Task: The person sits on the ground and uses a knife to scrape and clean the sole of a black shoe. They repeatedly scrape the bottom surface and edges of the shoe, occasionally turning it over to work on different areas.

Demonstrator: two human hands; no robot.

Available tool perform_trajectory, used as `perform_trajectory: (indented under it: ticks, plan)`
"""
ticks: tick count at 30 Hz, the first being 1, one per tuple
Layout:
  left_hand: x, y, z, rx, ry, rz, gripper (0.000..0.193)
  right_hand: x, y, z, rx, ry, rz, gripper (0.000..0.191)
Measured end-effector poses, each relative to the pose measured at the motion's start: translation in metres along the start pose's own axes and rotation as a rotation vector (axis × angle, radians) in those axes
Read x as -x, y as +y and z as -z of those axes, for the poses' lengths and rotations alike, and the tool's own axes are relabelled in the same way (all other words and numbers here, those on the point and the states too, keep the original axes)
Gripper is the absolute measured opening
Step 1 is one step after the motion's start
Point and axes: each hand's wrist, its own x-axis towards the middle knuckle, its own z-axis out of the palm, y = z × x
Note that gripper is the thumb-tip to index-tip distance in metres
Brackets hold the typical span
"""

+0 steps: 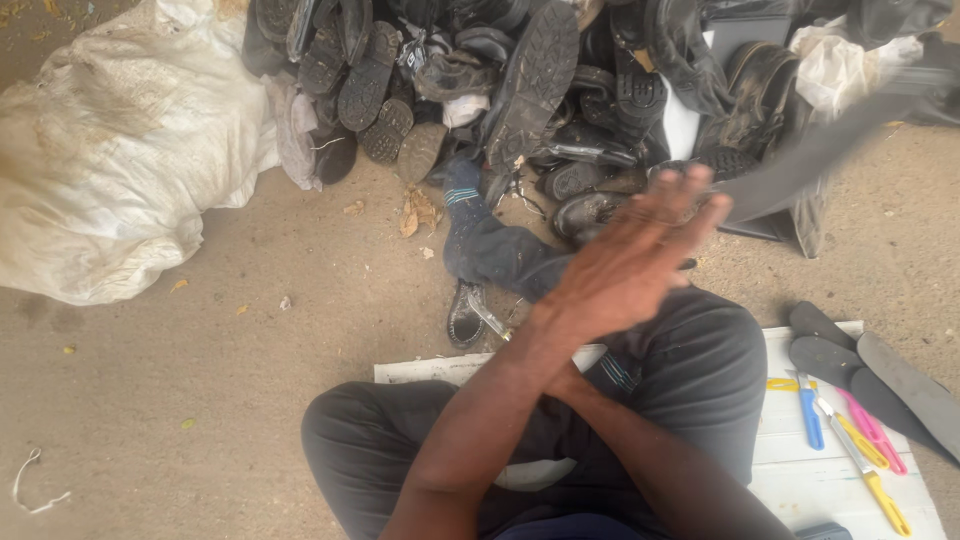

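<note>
Two crossed forearms — left hand (640, 262) flat, fingers spread, before black shoes (520, 90) — right hand hidden.

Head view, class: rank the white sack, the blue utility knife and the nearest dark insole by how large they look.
1. white sack, by far the largest.
2. dark insole.
3. blue utility knife, the smallest.
The sack lies farther from the camera, yet it looks biggest.

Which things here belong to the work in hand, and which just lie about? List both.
In hand: open left hand; blurred dark strip at its fingertips; shoe pile; likely the flat insoles and coloured cutters on the white board.
Lying about: white sack; dry leaves; white cord.
</note>
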Motion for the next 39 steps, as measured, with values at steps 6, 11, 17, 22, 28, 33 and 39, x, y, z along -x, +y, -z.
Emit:
perform_trajectory:
  ticks: [6, 11, 17, 22, 28, 33, 39]
  plan:
    - [0.077, -0.063, -0.03, -0.069, 0.256, 0.698, 0.063, 0.003, -0.018, 0.023, -0.189, 0.156, -0.426, 0.031]
    - [0.254, -0.118, -0.053, 0.198, 0.232, 1.647, 0.042, -0.014, -0.082, 0.018, -0.066, 0.129, -0.432, 0.034]
    - [0.293, -0.103, -0.036, 0.59, 0.337, 1.733, 0.034, -0.023, -0.121, 0.018, -0.159, 0.031, -0.633, 0.038]
    - [0.275, -0.132, 0.141, 0.349, -0.037, 1.832, 0.031, -0.02, -0.121, 0.032, -0.243, 0.127, -0.658, 0.044]
    - [0.197, -0.242, 0.337, 0.291, 1.155, 1.265, 0.081, -0.021, -0.107, 0.014, -0.226, 0.018, -0.578, 0.045]
    - [0.099, -0.311, 0.151, 0.15, 0.357, 1.196, 0.046, -0.022, -0.083, 0.004, -0.168, -0.033, -0.605, 0.042]
    - [0.008, -0.327, -0.075, -0.143, 0.128, 1.029, 0.101, -0.016, -0.055, 0.005, -0.072, -0.032, -0.621, 0.036]
